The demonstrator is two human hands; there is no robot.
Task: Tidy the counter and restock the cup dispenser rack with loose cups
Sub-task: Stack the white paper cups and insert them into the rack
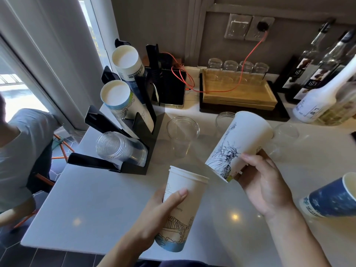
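My left hand (163,214) grips a short stack of white paper cups (183,207) printed with a bridge, held upright over the counter's front. My right hand (264,182) holds a single white paper cup (238,143) with a statue drawing, tilted, its base pointing down toward the stack's rim. The black cup dispenser rack (142,132) stands at the counter's left, with two rows of paper cups (123,101) and a row of clear plastic cups (119,149) lying in it. Loose clear plastic cups (182,135) stand on the counter behind my hands.
A dark blue paper cup (331,199) lies at the right edge. A wooden tray (238,93) with upturned glasses sits at the back, bottles (317,101) to its right, an orange cable (248,58) running to the wall socket. A person in a grey shirt (17,151) stands left of the counter.
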